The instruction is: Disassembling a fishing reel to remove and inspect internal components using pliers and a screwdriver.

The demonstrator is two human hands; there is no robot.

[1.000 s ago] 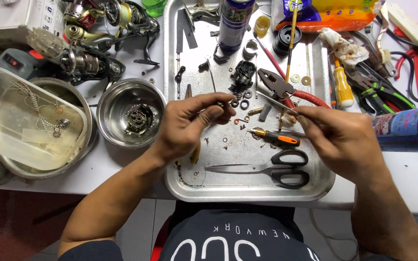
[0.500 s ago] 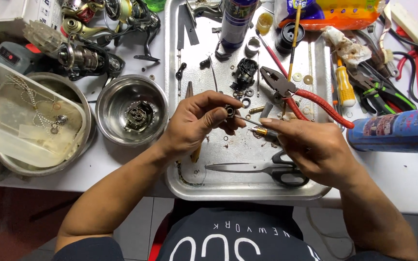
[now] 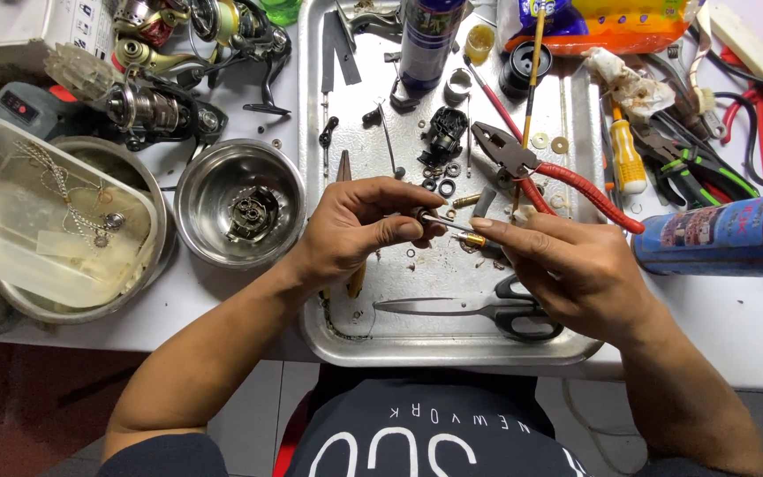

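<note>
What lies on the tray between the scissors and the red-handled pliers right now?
In the head view, the right hand lies between the scissors and the red-handled pliers, holding a thin screwdriver.

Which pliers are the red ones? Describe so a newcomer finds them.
Start at the metal tray in the middle. The pliers lie in its upper right, just above the right hand. Only they have plain red handles running past the tray's right rim.

Bright, even light falls from overhead. The shiny rectangular steel tray (image 3: 359, 340) glares softly. Shadows are faint, focus sharp, edges slightly bowed.
</note>
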